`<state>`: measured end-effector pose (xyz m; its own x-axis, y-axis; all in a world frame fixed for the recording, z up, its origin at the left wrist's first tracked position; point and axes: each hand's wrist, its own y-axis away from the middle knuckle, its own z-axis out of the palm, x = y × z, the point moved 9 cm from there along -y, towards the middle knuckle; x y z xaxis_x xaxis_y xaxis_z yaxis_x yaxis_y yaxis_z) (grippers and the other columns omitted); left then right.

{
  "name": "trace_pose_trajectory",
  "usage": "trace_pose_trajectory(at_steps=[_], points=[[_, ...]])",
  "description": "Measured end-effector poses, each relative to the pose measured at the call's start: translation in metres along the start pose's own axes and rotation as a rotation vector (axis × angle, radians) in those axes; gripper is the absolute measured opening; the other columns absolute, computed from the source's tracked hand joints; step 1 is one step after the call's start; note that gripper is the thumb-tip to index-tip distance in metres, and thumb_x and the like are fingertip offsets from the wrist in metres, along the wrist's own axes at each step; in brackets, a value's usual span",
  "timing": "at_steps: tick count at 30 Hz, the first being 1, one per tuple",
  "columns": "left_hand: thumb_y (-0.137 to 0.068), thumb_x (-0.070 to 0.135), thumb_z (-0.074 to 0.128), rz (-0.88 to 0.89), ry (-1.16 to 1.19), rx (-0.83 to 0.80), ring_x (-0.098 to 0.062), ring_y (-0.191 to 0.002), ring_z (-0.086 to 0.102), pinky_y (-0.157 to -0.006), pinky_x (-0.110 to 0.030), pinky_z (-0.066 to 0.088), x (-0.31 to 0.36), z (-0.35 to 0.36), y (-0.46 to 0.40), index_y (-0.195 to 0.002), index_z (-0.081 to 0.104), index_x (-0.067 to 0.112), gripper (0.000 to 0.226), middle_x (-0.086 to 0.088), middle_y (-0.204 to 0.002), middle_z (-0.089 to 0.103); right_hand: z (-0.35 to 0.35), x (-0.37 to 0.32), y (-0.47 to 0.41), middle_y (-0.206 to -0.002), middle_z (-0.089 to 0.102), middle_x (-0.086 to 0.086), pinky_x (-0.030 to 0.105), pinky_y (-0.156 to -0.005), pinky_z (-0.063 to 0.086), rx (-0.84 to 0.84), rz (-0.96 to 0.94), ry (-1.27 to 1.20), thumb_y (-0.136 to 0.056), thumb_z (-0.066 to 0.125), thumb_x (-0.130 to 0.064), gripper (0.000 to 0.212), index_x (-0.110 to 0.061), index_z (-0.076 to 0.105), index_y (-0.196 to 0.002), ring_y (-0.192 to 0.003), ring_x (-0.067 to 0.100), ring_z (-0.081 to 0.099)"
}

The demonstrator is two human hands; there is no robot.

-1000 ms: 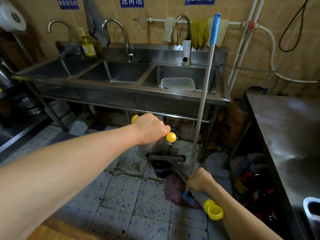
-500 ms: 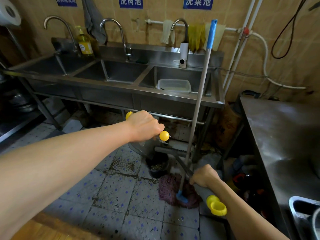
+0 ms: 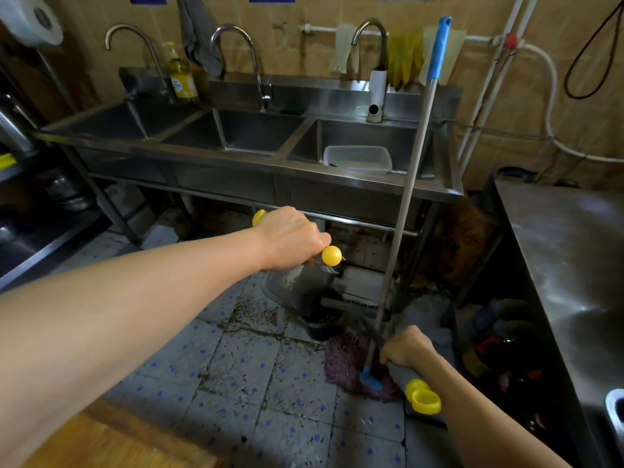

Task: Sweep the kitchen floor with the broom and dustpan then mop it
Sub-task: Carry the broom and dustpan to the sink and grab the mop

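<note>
- Yellow knobs cap both ends of the dustpan handle point(image 3: 331, 255), and the left hand point(image 3: 290, 236) has its fingers wrapped tight around it, holding it up over the floor point(image 3: 236, 366).
- The right hand point(image 3: 407, 346) grips the broom point(image 3: 401, 374) low by its yellow end.
- The mop point(image 3: 405, 204) leans against the sink point(image 3: 337, 177), its reddish head on the tiles beside the broom.
</note>
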<state>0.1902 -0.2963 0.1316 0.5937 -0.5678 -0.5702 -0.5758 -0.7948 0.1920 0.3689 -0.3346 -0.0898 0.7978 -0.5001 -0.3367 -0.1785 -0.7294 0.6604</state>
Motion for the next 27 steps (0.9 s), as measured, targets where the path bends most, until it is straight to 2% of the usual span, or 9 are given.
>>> trace_pose_trajectory(at_steps=[2,6,11,16,18,19,21,23,27], points=[[-0.093,0.003,0.037,-0.008,-0.006,0.0,-0.022,-0.067,0.046,-0.052,-0.029,0.028,-0.002,0.003,0.001,-0.108,0.048,0.012,0.021,-0.003,-0.09,0.062,0.007,0.004,0.001,-0.118,0.063,0.011,0.019,-0.051,0.035,-0.025,-0.009,0.012,-0.077,0.07,-0.02,0.043,-0.005,0.062,-0.116,-0.112,0.026,0.06],[-0.094,0.003,0.035,-0.01,-0.004,-0.003,-0.021,-0.066,0.046,-0.049,-0.027,0.026,-0.003,0.006,0.003,-0.109,0.048,0.012,0.022,-0.002,-0.089,0.063,0.009,0.005,0.002,-0.119,0.063,-0.001,0.015,-0.041,0.028,-0.045,-0.031,0.135,-0.075,0.07,-0.042,0.055,-0.015,0.063,-0.123,-0.102,0.014,0.06],[-0.093,0.002,0.036,-0.018,0.014,-0.001,-0.022,-0.067,0.046,-0.056,-0.03,0.032,-0.003,0.004,0.003,-0.109,0.048,0.011,0.023,-0.003,-0.091,0.063,-0.012,-0.006,0.009,-0.114,0.063,0.012,0.016,-0.051,0.034,0.033,-0.046,0.006,-0.077,0.069,-0.019,0.04,-0.004,0.062,-0.113,-0.11,0.026,0.06],[-0.092,0.001,0.036,-0.023,0.018,0.0,-0.024,-0.072,0.054,-0.057,-0.03,0.033,-0.002,0.002,0.002,-0.11,0.048,0.011,0.023,-0.004,-0.092,0.064,-0.023,-0.025,0.011,-0.095,0.056,-0.002,0.018,-0.041,0.033,0.015,-0.052,0.087,-0.074,0.074,-0.035,0.048,-0.011,0.065,-0.115,-0.083,0.013,0.055],[-0.093,0.002,0.035,-0.038,0.017,0.003,-0.024,-0.072,0.052,-0.057,-0.03,0.031,-0.005,0.001,0.002,-0.111,0.048,0.011,0.024,-0.004,-0.093,0.063,-0.017,-0.028,0.009,-0.096,0.055,-0.001,0.017,-0.042,0.034,0.01,-0.068,0.098,-0.075,0.074,-0.033,0.048,-0.008,0.064,-0.115,-0.083,0.013,0.054],[-0.094,0.003,0.035,-0.053,0.019,0.003,-0.023,-0.072,0.051,-0.057,-0.031,0.031,-0.007,0.001,0.003,-0.112,0.048,0.011,0.024,-0.004,-0.094,0.063,-0.012,-0.028,0.006,-0.1,0.058,0.001,0.017,-0.044,0.037,0.012,-0.083,0.107,-0.076,0.073,-0.03,0.048,-0.007,0.063,-0.117,-0.089,0.015,0.058],[-0.096,0.007,0.033,-0.078,0.017,-0.002,-0.025,-0.079,0.057,-0.059,-0.031,0.031,-0.012,0.001,0.004,-0.113,0.048,0.012,0.023,-0.005,-0.097,0.064,-0.002,-0.023,0.002,-0.114,0.062,0.008,0.02,-0.066,0.048,0.006,-0.091,0.097,-0.079,0.069,-0.021,0.043,-0.004,0.061,-0.118,-0.106,0.022,0.061],[-0.097,0.008,0.032,-0.088,0.016,-0.006,-0.026,-0.086,0.061,-0.061,-0.032,0.032,-0.016,0.0,0.006,-0.114,0.048,0.012,0.024,-0.005,-0.098,0.064,0.0,-0.016,0.007,-0.12,0.061,0.014,0.027,-0.083,0.048,0.012,-0.067,0.061,-0.08,0.066,-0.015,0.041,-0.003,0.059,-0.118,-0.114,0.027,0.058],[-0.097,0.008,0.032,-0.118,0.047,-0.005,-0.024,-0.081,0.057,-0.061,-0.031,0.035,-0.023,-0.008,0.015,-0.112,0.049,0.012,0.023,-0.006,-0.097,0.063,-0.004,-0.006,0.014,-0.122,0.059,0.014,0.028,-0.085,0.047,0.028,-0.045,0.054,-0.079,0.066,-0.016,0.044,-0.003,0.056,-0.12,-0.115,0.028,0.057]])
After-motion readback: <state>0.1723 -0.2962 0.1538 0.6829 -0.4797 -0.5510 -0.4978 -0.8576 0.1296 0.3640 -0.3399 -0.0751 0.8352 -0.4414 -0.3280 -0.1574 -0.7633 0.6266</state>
